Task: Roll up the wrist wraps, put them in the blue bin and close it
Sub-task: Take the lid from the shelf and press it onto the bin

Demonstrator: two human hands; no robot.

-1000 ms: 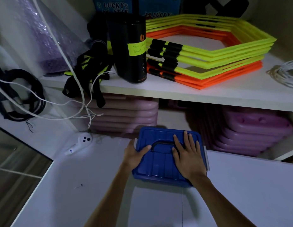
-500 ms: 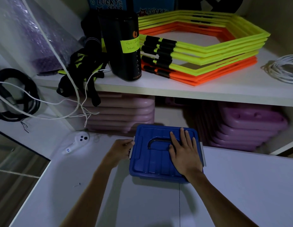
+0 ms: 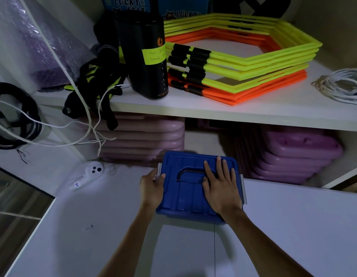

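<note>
Currently, head view: blue bin [image 3: 185, 193] sits lidded on the white tabletop [image 3: 117, 226], just below the shelf [image 3: 243, 113]. Right hand [image 3: 220, 188] lies flat, fingers spread, on the lid. Left hand [image 3: 151, 185] curls around the grey latch [image 3: 159, 170] at the bin's left edge.

Sports equipment storeroom: above the hands, a shelf [image 3: 253, 114] carries stacked agility hexagons [image 3: 243, 62]; purple step platforms [image 3: 293, 154] beneath it.
</note>
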